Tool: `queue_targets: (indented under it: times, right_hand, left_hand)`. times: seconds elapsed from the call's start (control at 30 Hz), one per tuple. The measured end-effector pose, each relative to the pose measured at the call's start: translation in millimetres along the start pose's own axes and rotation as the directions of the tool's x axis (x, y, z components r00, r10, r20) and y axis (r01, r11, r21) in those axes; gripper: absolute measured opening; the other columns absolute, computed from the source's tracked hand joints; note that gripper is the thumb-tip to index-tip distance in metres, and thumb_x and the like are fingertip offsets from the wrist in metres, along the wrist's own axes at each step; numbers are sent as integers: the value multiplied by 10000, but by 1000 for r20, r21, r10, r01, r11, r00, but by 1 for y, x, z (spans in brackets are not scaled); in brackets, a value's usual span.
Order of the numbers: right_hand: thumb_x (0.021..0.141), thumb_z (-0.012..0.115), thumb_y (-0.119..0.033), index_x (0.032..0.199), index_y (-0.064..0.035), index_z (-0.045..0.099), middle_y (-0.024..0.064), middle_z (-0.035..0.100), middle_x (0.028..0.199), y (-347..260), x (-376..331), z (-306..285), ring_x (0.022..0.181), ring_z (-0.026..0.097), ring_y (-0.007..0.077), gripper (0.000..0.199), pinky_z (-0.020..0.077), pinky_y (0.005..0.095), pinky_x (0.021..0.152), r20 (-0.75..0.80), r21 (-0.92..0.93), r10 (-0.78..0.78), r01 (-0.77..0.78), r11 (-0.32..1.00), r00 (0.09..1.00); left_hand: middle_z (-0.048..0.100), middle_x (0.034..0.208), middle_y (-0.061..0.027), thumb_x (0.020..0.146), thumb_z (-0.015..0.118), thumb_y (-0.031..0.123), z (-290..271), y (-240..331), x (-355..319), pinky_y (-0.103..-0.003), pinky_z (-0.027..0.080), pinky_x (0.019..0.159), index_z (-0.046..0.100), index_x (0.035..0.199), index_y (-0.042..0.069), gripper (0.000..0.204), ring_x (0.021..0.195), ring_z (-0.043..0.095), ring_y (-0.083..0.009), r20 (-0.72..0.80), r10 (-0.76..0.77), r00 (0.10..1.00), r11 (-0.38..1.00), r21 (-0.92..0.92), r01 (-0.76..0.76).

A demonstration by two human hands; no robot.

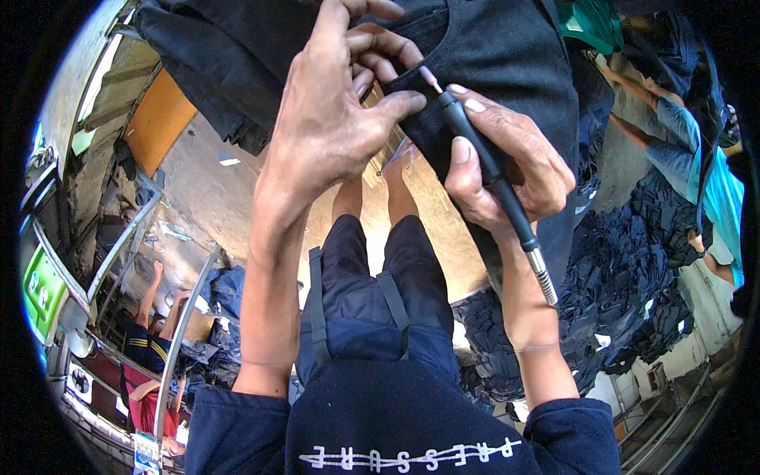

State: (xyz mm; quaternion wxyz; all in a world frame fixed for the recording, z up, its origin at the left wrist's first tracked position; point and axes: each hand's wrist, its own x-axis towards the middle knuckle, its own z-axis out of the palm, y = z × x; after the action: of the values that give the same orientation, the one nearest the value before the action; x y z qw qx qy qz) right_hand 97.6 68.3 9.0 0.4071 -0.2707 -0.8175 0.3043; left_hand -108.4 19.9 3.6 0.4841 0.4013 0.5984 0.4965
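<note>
My right hand [514, 158] is wrapped round a slim black rotary-tool handpiece [489, 168], held like a pen, with a metal spring at its rear end. Its thin pale tip points up and left, meeting the curved edge of black trousers [507, 47], near what looks like a pocket opening. My left hand [340, 103] has its fingers bent at that same edge, with thumb and fingertips closed about the dark cloth. Part of the grip is hidden behind the fabric.
Heaps of dark garments [609, 277] lie on the right. A person in a turquoise top [720, 206] is at the far right, near a green container [590, 24]. Metal rails [186, 317] and other people stand on the left. An orange-brown board [161, 119] leans at upper left.
</note>
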Motion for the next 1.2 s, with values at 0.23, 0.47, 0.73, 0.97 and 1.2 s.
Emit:
queue_targets:
  times: [0.23, 0.47, 0.73, 0.97, 1.2]
  right_hand:
    - [894, 754, -5, 1153, 97, 718, 305, 799, 1057, -1, -1, -1, 1033, 821, 364, 281, 658, 412, 941, 6, 0, 46, -46, 999, 999]
    - [901, 756, -10, 1169, 93, 707, 301, 799, 1059, 2, -1, 0, 1013, 822, 355, 291, 660, 407, 926, -19, 12, 54, -54, 998, 998]
    - [900, 760, -13, 1163, 87, 702, 287, 800, 1047, -2, 1, -2, 991, 822, 341, 288, 661, 402, 909, -29, -28, 99, -100, 995, 995]
    - [796, 790, -25, 1037, 59, 764, 216, 814, 944, 1, 3, 6, 848, 829, 329, 257, 680, 396, 808, -156, -40, 141, -149, 988, 978]
    - [796, 793, -11, 1032, 69, 762, 210, 814, 957, 3, -1, 9, 857, 828, 325, 251, 677, 387, 813, -206, -5, 205, -211, 978, 957]
  left_hand:
    - [716, 1194, -118, 783, 867, -130, 1, -5, -2, -215, 515, 850, 450, 1455, 25, 806, 942, 593, -90, -14, -1, 1000, 999, -47, 1]
    - [721, 1219, -136, 795, 856, -133, 2, -6, -2, -211, 526, 844, 432, 1464, 27, 808, 928, 597, -84, -9, 34, 999, 999, 0, -34]
    - [726, 1272, -144, 801, 874, -114, 3, -9, -3, -210, 518, 853, 415, 1474, 51, 831, 920, 553, -79, -6, 14, 1000, 999, -46, -14]
    - [729, 1313, -168, 810, 862, -115, 4, -10, -3, -226, 510, 893, 380, 1477, 63, 842, 917, 547, -86, -8, 18, 1000, 993, -118, -19]
    - [728, 1373, -175, 821, 853, -105, 3, -10, -4, -231, 503, 906, 366, 1476, 83, 837, 917, 531, -89, -2, 12, 1000, 990, -140, -12]
